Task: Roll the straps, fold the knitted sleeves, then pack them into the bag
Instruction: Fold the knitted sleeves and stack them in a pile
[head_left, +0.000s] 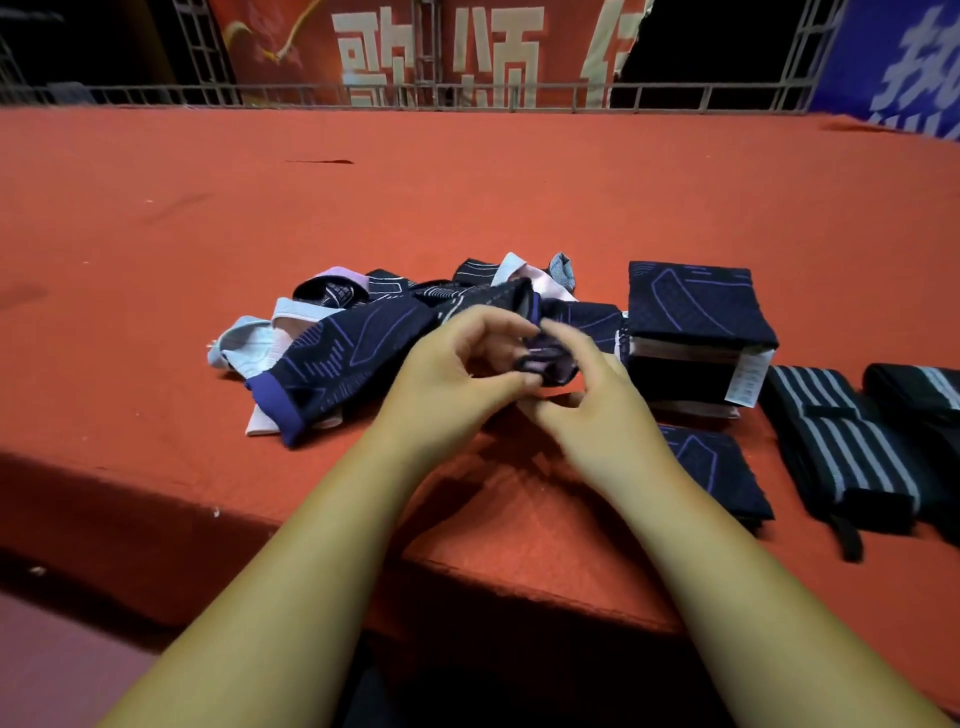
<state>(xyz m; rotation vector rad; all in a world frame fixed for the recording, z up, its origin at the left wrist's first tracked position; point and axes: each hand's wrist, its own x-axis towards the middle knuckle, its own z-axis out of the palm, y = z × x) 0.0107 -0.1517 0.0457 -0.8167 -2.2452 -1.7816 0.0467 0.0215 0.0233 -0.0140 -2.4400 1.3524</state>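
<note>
A heap of unfolded navy knitted sleeves (343, 353) with purple lines and pale cuffs lies on the red table. My left hand (457, 374) and my right hand (587, 395) meet just right of the heap, and both pinch the purple edge of one knitted sleeve (545, 358) lifted from it. A stack of folded sleeves (696, 322) stands to the right, with a white label hanging off it. One more folded sleeve (722, 467) lies flat below the stack. Two black straps with grey stripes (841, 447) sit rolled at the far right. No bag is in view.
The red cloth-covered table (363, 208) stretches far back and to the left. Its front edge (519, 571) runs diagonally under my forearms. A metal railing (467, 96) and red and blue banners stand behind the table.
</note>
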